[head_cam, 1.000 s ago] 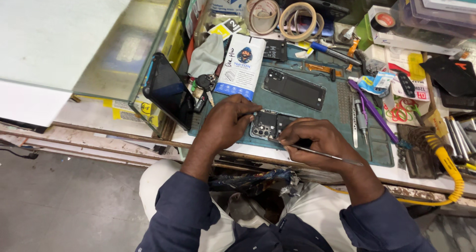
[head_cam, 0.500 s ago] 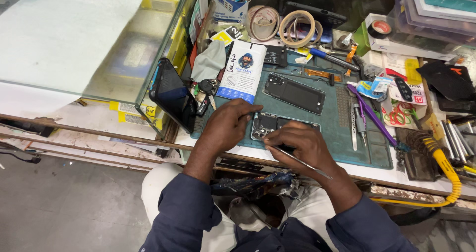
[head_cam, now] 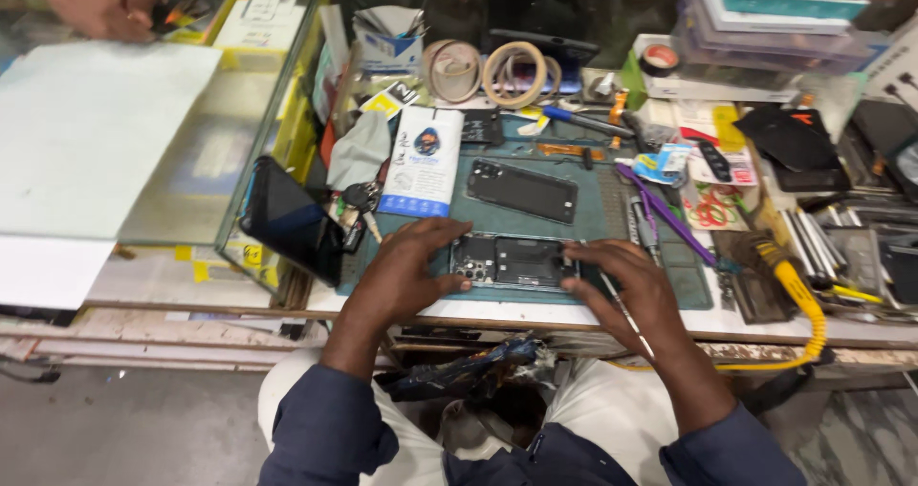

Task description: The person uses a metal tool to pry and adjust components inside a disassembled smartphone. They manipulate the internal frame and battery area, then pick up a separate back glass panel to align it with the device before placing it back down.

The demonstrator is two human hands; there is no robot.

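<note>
The opened phone lies flat near the front edge of the green mat, its back off and its inner parts showing. The left hand presses spread fingers on the phone's left end; the right hand rests at its right end with a thin metal tool running back along the fingers. Neither hand is closed around the phone; both lie on it, holding it down. Half a second ago the two hands were bunched close over the phone and hid most of it; now they sit apart at its ends and the middle shows, so the board looks open to view and steadied rather than being probed.

Just beyond the phone lies a dark back cover. To the phone's left stands a white and blue packet, and further left a black phone leans on the glass case. Right of the phone are purple tweezers, and further right a yellow coiled cable. Tape rolls sit well behind it.

The tool's tip is hidden under the right hand, so where it touches cannot be told. The small parts inside the phone are too fine to make out. Another person's hand is cut off at the top left corner.
</note>
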